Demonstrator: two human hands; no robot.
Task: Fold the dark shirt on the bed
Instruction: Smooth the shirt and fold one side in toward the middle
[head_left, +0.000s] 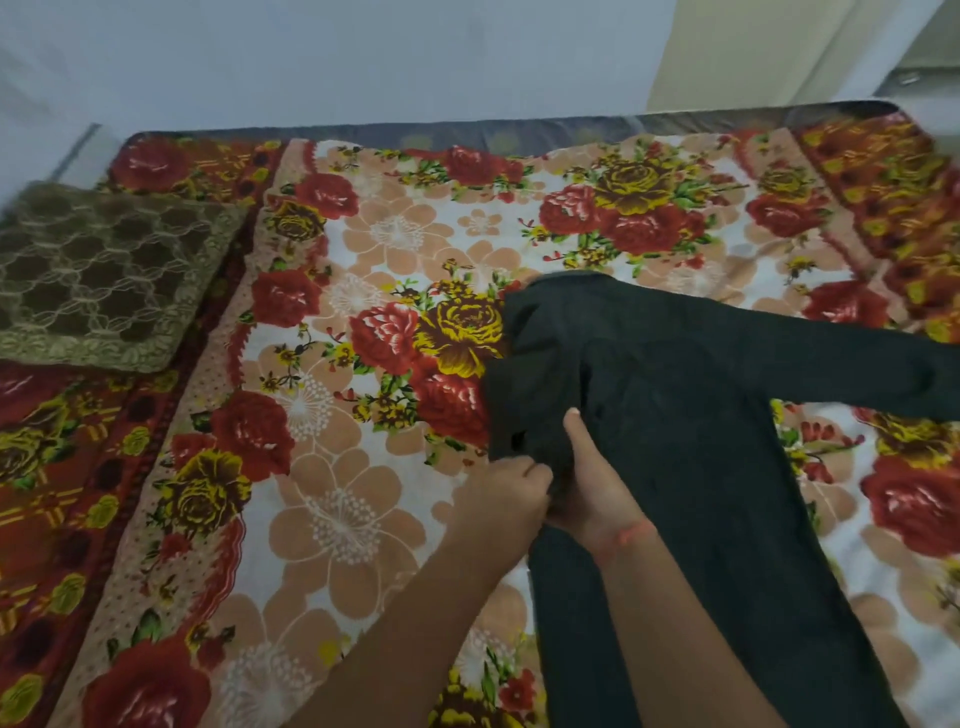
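The dark shirt lies spread on the flower-patterned bed, its body running from the centre toward the bottom right. One sleeve stretches out to the right edge. Its left side is bunched and folded inward. My left hand pinches the shirt's left edge with closed fingers. Right beside it, my right hand grips the same bunched cloth, thumb up on top of the fabric. A red thread circles my right wrist.
A brown patterned cushion lies at the left side of the bed. A pale wall runs behind the bed's far edge. The bedspread stretches left of the shirt and beyond it.
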